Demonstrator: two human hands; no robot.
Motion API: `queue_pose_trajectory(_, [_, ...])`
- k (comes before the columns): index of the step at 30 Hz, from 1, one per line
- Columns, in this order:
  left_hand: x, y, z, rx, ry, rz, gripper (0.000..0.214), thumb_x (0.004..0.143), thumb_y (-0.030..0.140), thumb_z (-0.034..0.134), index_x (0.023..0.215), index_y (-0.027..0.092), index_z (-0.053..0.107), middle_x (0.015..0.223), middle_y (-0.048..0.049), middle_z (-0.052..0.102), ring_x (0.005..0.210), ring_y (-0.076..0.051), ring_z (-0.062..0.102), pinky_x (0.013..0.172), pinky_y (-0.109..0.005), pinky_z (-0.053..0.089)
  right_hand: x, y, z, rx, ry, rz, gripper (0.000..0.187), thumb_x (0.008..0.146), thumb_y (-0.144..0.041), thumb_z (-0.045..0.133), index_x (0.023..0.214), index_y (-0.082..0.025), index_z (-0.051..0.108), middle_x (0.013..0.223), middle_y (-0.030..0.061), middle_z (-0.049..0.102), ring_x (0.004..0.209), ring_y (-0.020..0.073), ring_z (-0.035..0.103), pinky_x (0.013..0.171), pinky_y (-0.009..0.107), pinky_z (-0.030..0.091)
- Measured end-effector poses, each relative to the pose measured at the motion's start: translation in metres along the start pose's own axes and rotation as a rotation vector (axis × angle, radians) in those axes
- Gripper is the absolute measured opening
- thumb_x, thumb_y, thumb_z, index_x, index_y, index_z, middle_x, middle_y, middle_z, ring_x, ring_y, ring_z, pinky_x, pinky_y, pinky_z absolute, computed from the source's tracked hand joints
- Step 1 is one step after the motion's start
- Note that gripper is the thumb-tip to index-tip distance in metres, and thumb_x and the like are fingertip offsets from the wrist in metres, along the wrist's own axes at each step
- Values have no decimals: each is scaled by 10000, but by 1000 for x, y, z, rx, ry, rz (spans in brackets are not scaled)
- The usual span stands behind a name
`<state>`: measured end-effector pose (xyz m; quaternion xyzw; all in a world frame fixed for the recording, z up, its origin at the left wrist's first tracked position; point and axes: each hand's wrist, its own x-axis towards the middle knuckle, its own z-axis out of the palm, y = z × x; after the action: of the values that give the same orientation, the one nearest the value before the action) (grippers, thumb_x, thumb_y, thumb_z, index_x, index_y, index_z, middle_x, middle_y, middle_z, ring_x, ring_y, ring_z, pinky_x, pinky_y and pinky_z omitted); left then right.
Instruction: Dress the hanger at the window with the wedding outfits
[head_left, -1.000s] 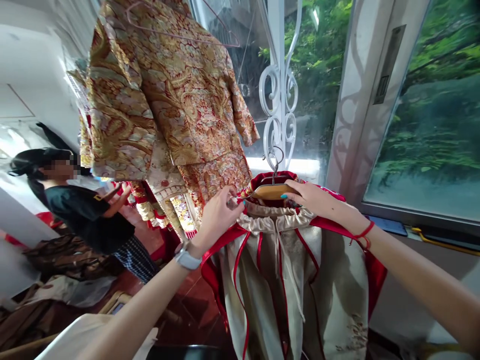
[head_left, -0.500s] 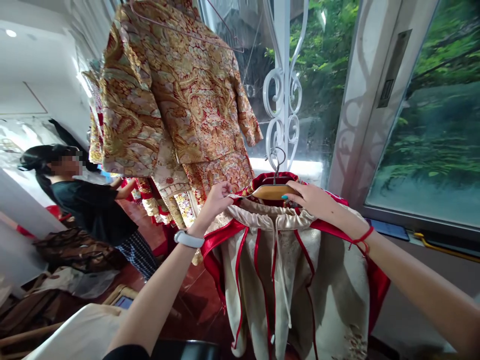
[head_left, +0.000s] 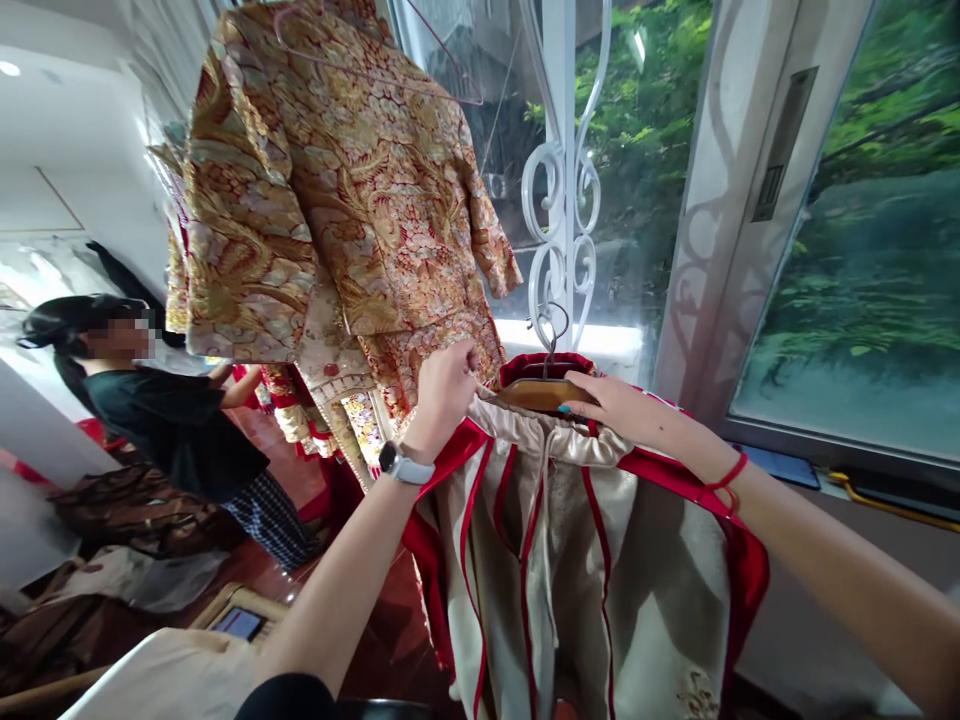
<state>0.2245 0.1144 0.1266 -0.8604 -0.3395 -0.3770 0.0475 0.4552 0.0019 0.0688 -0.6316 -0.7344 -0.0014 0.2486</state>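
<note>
A cream garment with red trim (head_left: pixel 570 570) hangs from a wooden hanger (head_left: pixel 536 393) with a metal hook. My left hand (head_left: pixel 444 385), with a watch on its wrist, is closed in a pinch on the cream waistband at the hanger's left end. My right hand (head_left: pixel 609 408), a red string round its wrist, lies over the hanger's right end with its fingers closed on hanger and cloth. Just behind my left hand hangs a gold and red brocade jacket (head_left: pixel 337 190) on a wire hanger.
A white scrolled window grille (head_left: pixel 561 190) and a glass window stand right behind the hanger. On the left a person in a dark top (head_left: pixel 172 430) bends over piled clothes. A phone (head_left: pixel 238 622) lies on a low surface by my left arm.
My left hand has moved up and right along the waistband toward the hanger. The garment has risen a little. My right hand stays on the hanger.
</note>
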Motion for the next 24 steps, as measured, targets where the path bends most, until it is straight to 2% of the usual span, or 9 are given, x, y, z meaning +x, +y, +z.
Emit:
queue_pose_trajectory(5, [-33,29,23,134,-80,135,282,685,-17,428,795,227,515,675,-30,586,643,-212,553,571,-321,332,2,1,4,-89,10,32,366,965,-385,446,1274,-201,513,958,112,698,823,262,654,700,320,464])
queue_pose_trajectory(9, [-65,34,38,-56,-126,87,212,755,38,457,856,217,510,770,-40,615,692,-194,569,590,-311,400,1,5,6,-93,39,41,380,963,-431,432,1248,-198,525,867,96,689,752,268,645,661,319,447])
queue_pose_trajectory(12, [-78,5,28,-357,12,-21,94,825,169,500,904,218,496,817,-22,603,725,-162,563,651,-289,459,-1,8,7,-92,64,40,376,955,-462,433,1211,-207,539,831,81,682,752,273,644,651,315,440])
queue_pose_trajectory(14, [-86,-32,18,-435,189,-173,156,830,246,538,978,215,499,912,-42,609,825,-174,576,727,-307,485,-2,8,7,-108,67,35,372,956,-464,425,1206,-211,534,816,75,678,747,271,641,647,314,436])
queue_pose_trajectory(15, [-92,-52,15,-443,226,-255,238,817,281,568,1035,211,502,982,-61,614,894,-188,582,767,-325,493,-3,8,7,-115,68,30,367,960,-461,417,1204,-212,529,814,73,677,747,270,641,645,313,434])
queue_pose_trajectory(16, [-98,-72,14,-466,187,-316,317,806,322,595,1088,209,505,1044,-79,622,955,-203,588,800,-341,499,-4,7,6,-122,68,28,361,963,-458,408,1200,-213,526,813,73,676,749,269,641,642,312,433])
queue_pose_trajectory(18, [-112,-104,16,-531,0,-363,322,844,387,550,1106,202,550,1117,-103,647,1028,-220,607,852,-364,505,-5,6,6,-140,70,35,354,969,-453,397,1194,-211,523,814,76,675,754,273,644,635,312,431])
queue_pose_trajectory(20, [-124,-121,24,-554,-94,-372,313,875,425,495,1051,188,600,1096,-108,675,1025,-228,626,869,-371,504,-6,4,7,-162,75,50,356,970,-452,396,1190,-203,524,814,85,676,759,285,647,631,320,431])
queue_pose_trajectory(24, [-138,-119,42,-475,60,-442,366,850,506,525,980,172,593,919,-73,665,913,-236,614,818,-356,490,-5,-1,9,-117,123,56,347,967,-437,410,1182,-194,534,847,100,682,781,301,652,666,358,460])
